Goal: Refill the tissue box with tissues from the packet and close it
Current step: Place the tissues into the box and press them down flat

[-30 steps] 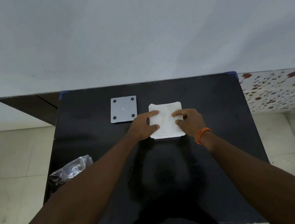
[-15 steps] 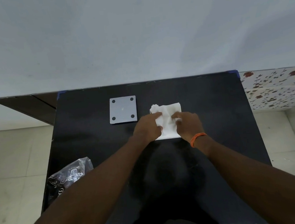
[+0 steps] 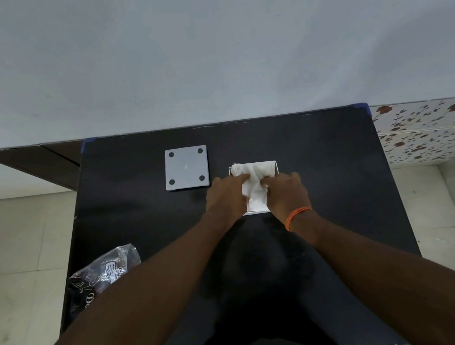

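A stack of white tissues sits in a white tissue box on the black table, bunched inward at its middle. My left hand squeezes the stack from the left and my right hand, with an orange wrist band, squeezes it from the right. Only the box's thin white rim shows around the tissues. A grey square lid with dark pads at its corners lies flat to the left of the box. The emptied clear plastic packet lies crumpled at the table's left edge.
A pale wall rises behind the table's far edge. Light floor tiles lie to the left and right, and a flower-patterned surface stands at the right. A dark wooden ledge runs at the far left.
Both hands have closed inward on the tissue stack, pinching it narrower at its middle; before, it lay flat and wide under my fingers. The box's rim now shows around it.
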